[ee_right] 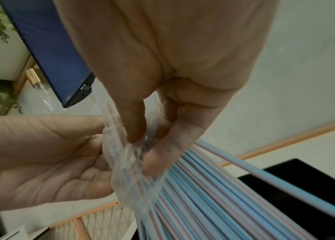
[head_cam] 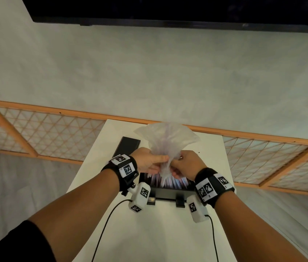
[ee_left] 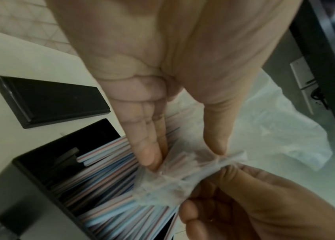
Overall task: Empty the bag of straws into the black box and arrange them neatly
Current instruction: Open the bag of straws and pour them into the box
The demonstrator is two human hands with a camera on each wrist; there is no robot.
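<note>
Clear plastic bag [head_cam: 165, 142] held upside down, mouth bunched just above the black box [head_cam: 168, 193], closed end flared upward. Striped blue, white and red straws [head_cam: 165, 181] fan out of the mouth into the box, many already lying inside at mixed angles. Box is open-topped, on the white worktop [head_cam: 168, 233].

In the head view our left hand [head_cam: 148, 162] and right hand [head_cam: 186, 164] covered most of the black box [head_cam: 168, 191], so we saw only a strip of the straws [head_cam: 168, 181] inside it. Our left wrist hid the near end of the black lid [head_cam: 125, 146]. Through the cloudy bag [head_cam: 165, 140] the straws within stayed too blurred for us to count. The right wrist view cut the straws [ee_right: 213, 203] off at its lower edge.
</note>
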